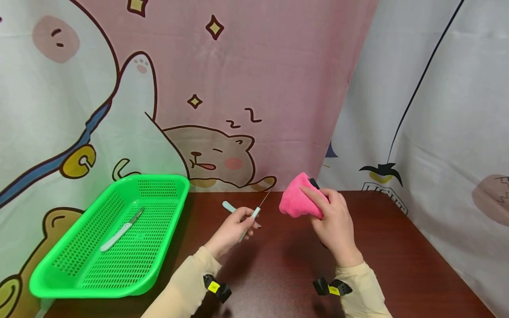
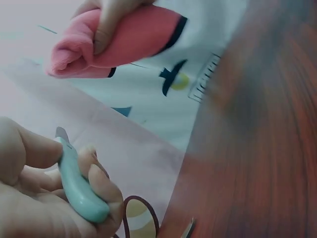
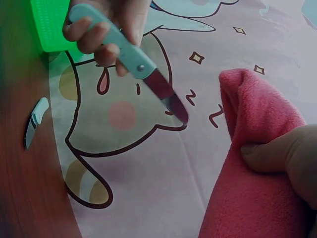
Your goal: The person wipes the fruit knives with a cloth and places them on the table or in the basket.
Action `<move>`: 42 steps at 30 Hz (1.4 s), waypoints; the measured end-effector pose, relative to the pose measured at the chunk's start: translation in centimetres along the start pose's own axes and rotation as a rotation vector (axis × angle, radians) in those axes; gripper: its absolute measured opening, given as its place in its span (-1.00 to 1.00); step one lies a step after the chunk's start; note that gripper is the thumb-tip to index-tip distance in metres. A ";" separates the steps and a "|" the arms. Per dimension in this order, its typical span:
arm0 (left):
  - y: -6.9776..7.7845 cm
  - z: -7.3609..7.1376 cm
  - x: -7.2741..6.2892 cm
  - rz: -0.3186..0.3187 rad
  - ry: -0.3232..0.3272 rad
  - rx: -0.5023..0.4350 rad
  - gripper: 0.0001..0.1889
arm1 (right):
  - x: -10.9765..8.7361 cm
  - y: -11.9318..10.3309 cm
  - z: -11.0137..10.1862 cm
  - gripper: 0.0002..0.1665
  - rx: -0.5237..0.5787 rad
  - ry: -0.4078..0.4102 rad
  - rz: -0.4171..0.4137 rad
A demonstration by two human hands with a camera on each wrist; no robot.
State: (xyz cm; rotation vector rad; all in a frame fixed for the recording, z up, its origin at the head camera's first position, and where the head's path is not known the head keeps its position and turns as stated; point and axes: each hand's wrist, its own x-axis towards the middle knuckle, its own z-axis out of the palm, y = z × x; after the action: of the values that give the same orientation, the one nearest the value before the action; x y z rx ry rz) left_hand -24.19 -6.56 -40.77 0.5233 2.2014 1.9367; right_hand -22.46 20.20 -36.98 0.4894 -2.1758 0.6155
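Observation:
My left hand (image 1: pixel 230 234) grips a folding knife by its pale teal handle (image 2: pixel 81 193). The knife's blade (image 3: pixel 171 101) is unfolded and points away from the hand, toward the cloth side. In my right hand (image 1: pixel 337 223) is a bunched pink cloth (image 1: pixel 296 198) with black edging, pinched between thumb and fingers. The cloth is held up to the right of the blade, with a gap between them. Behind the left hand, a second pale teal folding knife (image 3: pixel 37 116) lies unfolded on the table; in the head view the hand partly covers it.
A green perforated basket (image 1: pixel 93 290) stands at the left of the dark wood table (image 1: pixel 278 282). Inside it lies a knife with a white handle (image 1: pixel 115 238). A curtain with cartoon prints (image 1: pixel 286 88) hangs right behind the table's back edge.

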 end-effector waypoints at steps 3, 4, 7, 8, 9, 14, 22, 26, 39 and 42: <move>0.2 -0.2 -0.2 -0.033 -0.042 -0.153 -0.74 | 0.1 -0.2 0.0 -0.23 0.017 0.035 -0.023; 0.2 -0.3 -0.3 -0.040 -0.057 -0.197 -0.71 | 0.1 -0.3 0.0 -0.23 0.023 0.044 -0.031; 0.2 -0.4 -0.5 -0.051 -0.091 -0.296 -0.66 | 0.2 -0.6 0.1 -0.21 0.037 0.054 -0.058; 0.2 -0.5 -0.6 -0.051 -0.100 -0.319 -0.66 | 0.2 -0.8 0.2 -0.20 0.037 0.053 -0.068; 0.1 -0.5 -0.7 -0.051 -0.107 -0.340 -0.66 | 0.3 -0.9 0.3 -0.20 0.041 0.049 -0.076; -0.2 -0.5 -1.1 -0.045 -0.130 -0.410 -0.71 | 0.0 -1.6 1.1 -0.17 0.041 0.018 -0.113; -0.9 -0.3 -1.4 -0.038 -0.178 -0.456 -0.81 | -0.6 -3.2 2.4 -0.18 0.079 -0.044 -0.184; -1.2 -0.3 -1.5 -0.006 -0.194 -0.469 -0.84 | -0.8 -3.8 2.8 -0.24 0.104 -0.066 -0.222; -1.7 -0.2 -1.9 0.003 -0.166 -0.481 -0.83 | -1.3 -4.3 3.6 -0.16 0.103 -0.100 -0.252; -1.7 -0.2 -1.9 0.014 -0.165 -0.457 -0.83 | -1.3 -4.3 3.8 -0.17 0.105 -0.106 -0.257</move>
State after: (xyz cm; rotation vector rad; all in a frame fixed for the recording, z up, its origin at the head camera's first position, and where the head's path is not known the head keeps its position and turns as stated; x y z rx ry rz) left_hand -22.73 -7.64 -42.59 0.5936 1.5886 2.2163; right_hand -21.70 14.75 -38.97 0.8594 -2.1391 0.5748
